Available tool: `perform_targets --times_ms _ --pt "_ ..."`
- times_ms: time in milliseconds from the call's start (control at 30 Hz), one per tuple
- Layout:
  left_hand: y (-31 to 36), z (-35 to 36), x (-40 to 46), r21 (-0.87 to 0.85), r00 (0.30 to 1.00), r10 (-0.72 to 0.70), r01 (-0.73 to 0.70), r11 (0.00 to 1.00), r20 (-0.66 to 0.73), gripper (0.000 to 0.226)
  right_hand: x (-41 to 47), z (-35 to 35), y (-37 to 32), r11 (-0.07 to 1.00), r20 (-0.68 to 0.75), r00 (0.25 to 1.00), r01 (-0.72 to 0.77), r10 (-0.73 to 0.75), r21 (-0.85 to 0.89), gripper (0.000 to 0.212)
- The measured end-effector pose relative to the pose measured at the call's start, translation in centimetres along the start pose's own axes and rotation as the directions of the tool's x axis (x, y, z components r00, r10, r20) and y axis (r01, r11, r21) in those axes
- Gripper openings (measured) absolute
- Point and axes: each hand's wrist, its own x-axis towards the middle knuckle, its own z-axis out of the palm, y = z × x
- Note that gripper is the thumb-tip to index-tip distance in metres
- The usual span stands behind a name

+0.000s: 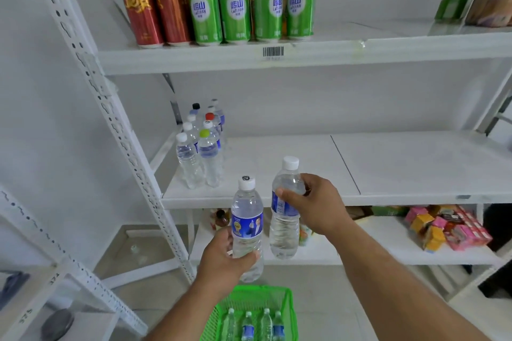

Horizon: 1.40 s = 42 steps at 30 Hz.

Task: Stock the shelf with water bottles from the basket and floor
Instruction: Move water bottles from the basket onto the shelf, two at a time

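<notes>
My left hand (221,260) grips a clear water bottle (246,216) with a blue label and white cap, held upright in front of the middle shelf (388,169). My right hand (315,205) holds a second water bottle (285,219) near its upper part, just right of the first and level with the shelf's front edge. Several water bottles (199,152) with white, green, red and black caps stand in two rows at the shelf's left end. Below my arms a green basket (285,299) on the floor holds several more bottles (249,324).
The top shelf carries red cans (144,0), green cans (252,11) and tall glass bottles behind them. Colourful small boxes (448,227) lie on the lowest shelf at the right. A white perforated upright (110,108) slants along the rack's left side.
</notes>
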Motion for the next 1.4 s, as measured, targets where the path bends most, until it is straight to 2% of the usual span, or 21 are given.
perform_targets --times_ms 267,367,800,1033,1233,1300,1400 --pt "1.0 1.1 5.8 -0.011 1.000 -0.008 0.008 1.000 0.004 0.050 5.6 0.0 0.8 1.000 0.009 1.000 0.010 -0.010 0.010 0.026" --pt "0.7 0.9 9.1 -0.009 0.999 0.002 -0.002 1.000 0.032 0.046 8.4 0.3 0.9 1.000 0.000 1.000 0.000 0.000 -0.012 0.031" --pt "1.3 0.5 21.5 0.007 1.000 0.006 -0.006 1.000 0.001 0.043 19.8 3.2 0.1 0.987 -0.066 0.997 -0.048 0.039 -0.151 0.039" --pt "1.2 1.5 28.2 0.045 0.996 0.014 -0.010 0.999 -0.087 0.041 26.9 4.4 1.0 0.989 0.005 1.000 -0.029 0.030 -0.148 0.028" --pt "0.4 3.8 34.7 0.028 0.986 -0.046 0.051 0.998 -0.161 0.056 33.9 5.6 2.7 0.994 0.082 0.994 -0.060 0.068 -0.097 0.028" --pt "0.3 4.3 36.8 0.018 0.982 -0.054 0.058 0.998 -0.182 0.056 36.2 6.0 3.3 0.992 0.091 0.993 -0.066 0.076 -0.104 0.036" --pt "-0.1 4.7 39.9 0.015 0.976 -0.056 0.060 0.998 -0.212 0.052 39.2 6.8 3.9 0.983 0.074 0.995 -0.059 0.073 -0.173 0.058"
